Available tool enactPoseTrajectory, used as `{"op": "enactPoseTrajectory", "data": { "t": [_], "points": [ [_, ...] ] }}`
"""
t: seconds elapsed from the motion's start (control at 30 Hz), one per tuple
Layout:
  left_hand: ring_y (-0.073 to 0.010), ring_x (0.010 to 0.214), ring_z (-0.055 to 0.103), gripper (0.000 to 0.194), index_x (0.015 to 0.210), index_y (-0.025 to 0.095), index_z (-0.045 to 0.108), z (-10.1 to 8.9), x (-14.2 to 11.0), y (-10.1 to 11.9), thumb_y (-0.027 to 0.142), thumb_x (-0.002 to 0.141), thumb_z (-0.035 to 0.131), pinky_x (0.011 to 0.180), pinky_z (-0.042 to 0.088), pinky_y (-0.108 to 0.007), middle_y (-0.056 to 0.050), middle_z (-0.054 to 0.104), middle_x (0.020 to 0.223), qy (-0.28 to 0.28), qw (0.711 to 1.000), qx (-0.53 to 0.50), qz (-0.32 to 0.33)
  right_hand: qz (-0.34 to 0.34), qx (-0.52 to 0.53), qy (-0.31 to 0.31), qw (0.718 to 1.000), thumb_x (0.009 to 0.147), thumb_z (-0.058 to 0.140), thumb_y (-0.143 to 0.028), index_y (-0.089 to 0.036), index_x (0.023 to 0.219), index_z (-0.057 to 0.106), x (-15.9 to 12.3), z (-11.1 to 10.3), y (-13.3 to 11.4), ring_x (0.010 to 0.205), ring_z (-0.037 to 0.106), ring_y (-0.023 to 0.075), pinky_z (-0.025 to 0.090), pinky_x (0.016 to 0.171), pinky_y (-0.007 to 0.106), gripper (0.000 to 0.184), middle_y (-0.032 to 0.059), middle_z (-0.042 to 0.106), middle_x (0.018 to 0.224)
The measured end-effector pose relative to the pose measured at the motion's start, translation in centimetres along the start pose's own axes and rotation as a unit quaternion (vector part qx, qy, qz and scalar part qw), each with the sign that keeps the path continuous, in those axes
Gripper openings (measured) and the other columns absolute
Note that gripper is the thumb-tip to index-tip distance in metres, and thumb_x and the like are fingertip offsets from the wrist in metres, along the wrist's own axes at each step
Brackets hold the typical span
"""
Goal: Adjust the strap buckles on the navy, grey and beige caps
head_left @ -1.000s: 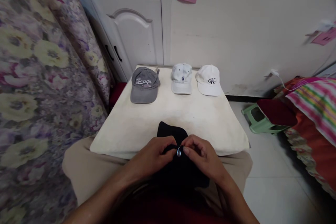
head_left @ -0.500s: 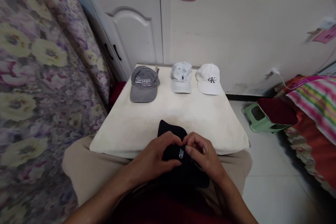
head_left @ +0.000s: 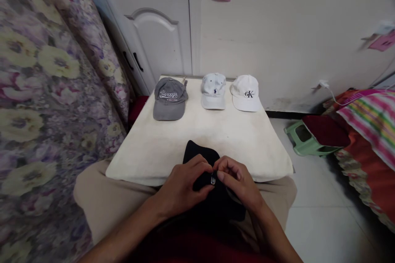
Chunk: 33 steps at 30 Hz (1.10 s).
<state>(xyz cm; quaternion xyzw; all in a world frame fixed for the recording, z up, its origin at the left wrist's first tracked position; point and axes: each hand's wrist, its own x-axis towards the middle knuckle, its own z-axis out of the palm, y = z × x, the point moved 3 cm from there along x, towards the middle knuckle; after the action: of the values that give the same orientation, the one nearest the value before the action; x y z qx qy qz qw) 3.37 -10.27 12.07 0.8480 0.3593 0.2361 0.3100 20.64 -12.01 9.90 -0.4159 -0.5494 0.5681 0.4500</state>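
thumb and forefinger of the left hand (head_left: 182,185) are being held wider apart than a second ago, when their tips were being kept closer together beside the small metal buckle (head_left: 213,181); the buckle is also being seen slightly farther right. the black cap (head_left: 200,151) is being kept low in front of the body, over the lap, with its upper end being seen against the near edge of the cloth-covered table (head_left: 173,141). the left thumb and forefinger are being left parted, above and below the buckle, while the state of the other left fingers is being hidden. by the right hand (head_left: 239,178), thumb and forefinger are being closed on a narrow bit of the black cap just beside the buckle; exactly which bit is being pinched cannot be told. from its look, the black cap is being judged light and soft, yielding in the crown and stiffer along any brim, with little risk of breaking; the buckle is being judged hard, smooth and likely slippery, so it is best being held by its edges, with the fabric being steadied close beside it. along the table's far side, a grey cap (head_left: 169,99), a pale blue cap (head_left: 213,91) and a white cap (head_left: 245,93) are being kept in a row.
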Motion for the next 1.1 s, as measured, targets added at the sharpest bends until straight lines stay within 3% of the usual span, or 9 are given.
{"op": "enactPoseTrajectory", "data": {
  "t": [0.1,0.3,0.57,0.83,1.1],
  "points": [
    [-0.0157,0.086,0.060,0.029,0.102,0.024,0.056,0.1,0.1,0.1,0.014,0.078,0.067,0.071,0.045,-0.028,0.001,0.059,0.102,0.010,1.000,0.005,0.006,-0.017,-0.023,-0.001,1.000,0.086,0.058,-0.027,-0.021,0.073,0.049,0.1,-0.1,-0.5,0.078,0.050,0.0163,0.038,0.068,0.029,0.017,0.0034,0.057,0.091],
    [-0.0137,0.067,0.055,0.023,0.099,0.022,0.055,0.4,0.2,0.2,0.016,0.078,0.063,0.059,0.038,-0.027,0.002,0.058,0.086,0.011,0.998,0.059,-0.010,-0.056,-0.106,0.016,0.993,0.083,0.054,-0.018,-0.021,0.075,0.048,0.1,0.0,-1.1,0.088,0.056,0.0201,0.043,0.074,0.032,0.011,0.0058,0.060,0.097],
    [-0.0148,0.066,0.057,0.020,0.101,0.022,0.054,0.9,0.2,-0.1,0.018,0.082,0.059,0.058,0.037,-0.026,0.001,0.060,0.087,0.007,0.994,0.106,-0.001,-0.108,-0.186,0.038,0.976,0.076,0.050,-0.004,-0.022,0.076,0.046,-0.1,0.2,-1.3,0.092,0.061,0.0203,0.048,0.080,0.034,0.018,0.0051,0.057,0.099],
    [-0.0160,0.069,0.058,0.019,0.101,0.022,0.054,1.0,0.3,0.0,0.019,0.083,0.057,0.058,0.038,-0.026,-0.001,0.061,0.089,-0.004,0.992,0.122,0.016,-0.103,-0.211,0.034,0.971,0.074,0.049,0.000,-0.023,0.076,0.044,0.0,0.6,-1.6,0.097,0.060,0.0220,0.047,0.085,0.036,0.023,0.0052,0.057,0.097],
    [-0.0169,0.071,0.059,0.018,0.102,0.021,0.055,1.1,0.4,0.0,0.019,0.084,0.058,0.059,0.039,-0.027,-0.001,0.061,0.090,-0.017,0.992,0.120,0.022,-0.062,-0.206,0.006,0.976,0.075,0.050,-0.002,-0.022,0.073,0.046,0.1,0.4,-1.4,0.091,0.060,0.0203,0.046,0.079,0.034,0.021,0.0040,0.061,0.096]
  ]
}}
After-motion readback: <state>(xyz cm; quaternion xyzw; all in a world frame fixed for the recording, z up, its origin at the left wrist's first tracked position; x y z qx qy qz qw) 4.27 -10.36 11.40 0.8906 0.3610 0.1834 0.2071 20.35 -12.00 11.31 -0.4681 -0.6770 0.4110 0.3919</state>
